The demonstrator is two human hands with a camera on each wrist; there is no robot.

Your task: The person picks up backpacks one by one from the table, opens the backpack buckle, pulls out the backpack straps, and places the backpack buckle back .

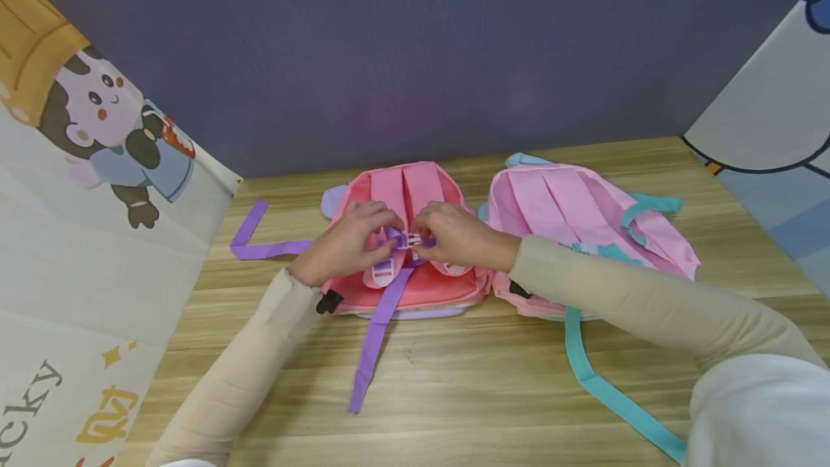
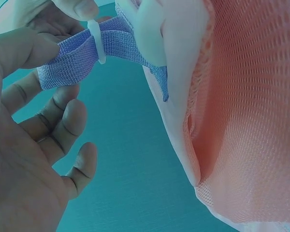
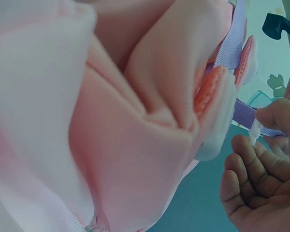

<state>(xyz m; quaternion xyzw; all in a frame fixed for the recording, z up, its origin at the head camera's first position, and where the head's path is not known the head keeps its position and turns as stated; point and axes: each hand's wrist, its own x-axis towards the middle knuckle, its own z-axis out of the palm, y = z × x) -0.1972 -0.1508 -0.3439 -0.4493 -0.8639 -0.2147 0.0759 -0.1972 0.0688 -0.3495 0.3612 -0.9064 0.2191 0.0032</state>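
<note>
Over the red bag (image 1: 431, 295) on the tabletop (image 1: 467, 388), our left hand (image 1: 345, 242) pinches a purple strap (image 2: 70, 71) and our right hand (image 1: 462, 236) pinches a white clip (image 1: 413, 240). Our hands hide some of it; our right sleeve (image 1: 635, 301) covers part of the pink bag (image 1: 538, 197).

The desk (image 1: 441, 395) has a light wood-grain top with streaks running across it. A coral-pink backpack (image 1: 424, 295) and a pale pink backpack (image 1: 596, 211) lie close together on it, shoulder straps facing up. One purple strap (image 1: 269, 251) reaches left across the wood and bends toward the back; another purple webbing strip (image 1: 374, 344) trails toward the front. From the pale bag, a teal strap (image 1: 622, 403) runs forward and to the right.
</note>
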